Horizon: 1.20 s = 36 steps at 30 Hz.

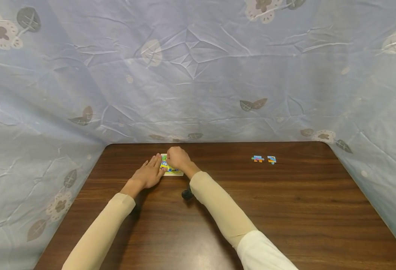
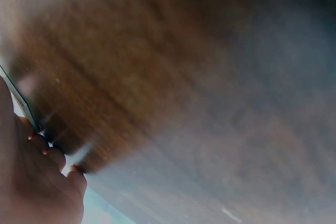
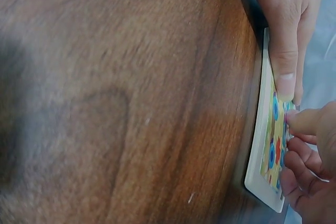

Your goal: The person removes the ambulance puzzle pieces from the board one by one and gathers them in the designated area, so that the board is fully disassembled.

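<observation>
A small puzzle board (image 1: 176, 174) with a pale border and a yellow, green and blue picture lies near the table's far edge, left of the middle. My left hand (image 1: 149, 173) rests on its left end with fingers stretched out; its thumb (image 3: 286, 80) presses the picture in the right wrist view. Over the board's upper right part is my right hand (image 1: 179, 158), fingers curled and the thumb tip down at the picture. My hand covers whatever lies beneath those fingertips. In the left wrist view, the left hand (image 2: 44, 187) shows only at the lower left.
Two loose jigsaw pieces, one blue and red (image 1: 257, 159), the other blue and orange (image 1: 272, 159), lie at the back right of the brown wooden table (image 1: 285, 210). A small black round object (image 1: 187, 194) shows below my right wrist. Patterned grey cloth (image 1: 198, 93) hangs behind and at both sides.
</observation>
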Each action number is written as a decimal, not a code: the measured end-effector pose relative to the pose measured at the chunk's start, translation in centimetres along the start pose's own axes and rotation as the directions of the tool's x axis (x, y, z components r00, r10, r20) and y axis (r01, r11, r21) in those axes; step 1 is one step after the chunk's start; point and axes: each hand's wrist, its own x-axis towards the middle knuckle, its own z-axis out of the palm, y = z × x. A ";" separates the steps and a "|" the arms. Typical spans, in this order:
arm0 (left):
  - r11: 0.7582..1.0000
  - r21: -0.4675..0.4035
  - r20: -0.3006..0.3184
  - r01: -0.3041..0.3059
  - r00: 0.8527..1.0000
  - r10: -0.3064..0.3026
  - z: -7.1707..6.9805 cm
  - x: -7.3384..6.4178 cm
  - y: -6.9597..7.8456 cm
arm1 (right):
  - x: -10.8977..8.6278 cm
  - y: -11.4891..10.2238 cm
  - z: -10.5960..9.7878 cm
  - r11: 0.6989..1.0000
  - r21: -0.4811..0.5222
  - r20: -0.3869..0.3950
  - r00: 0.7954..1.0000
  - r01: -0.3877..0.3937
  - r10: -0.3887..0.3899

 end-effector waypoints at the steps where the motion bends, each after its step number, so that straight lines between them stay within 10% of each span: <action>1: 1.000 0.000 0.000 0.001 1.000 -0.001 0.0 0.0 0.0 | -0.1 0.0 0.0 1.000 -0.012 -0.010 1.000 0.003 -0.004; 7: 1.000 0.008 -0.001 0.005 1.000 -0.005 0.0 0.0 0.1 | -0.5 -0.2 0.1 0.997 -0.070 -0.088 0.996 0.011 -0.017; 36: 1.000 -0.007 0.002 0.017 1.000 -0.017 0.0 0.0 0.1 | -1.6 0.6 -3.5 0.941 0.338 -0.160 0.986 0.017 0.039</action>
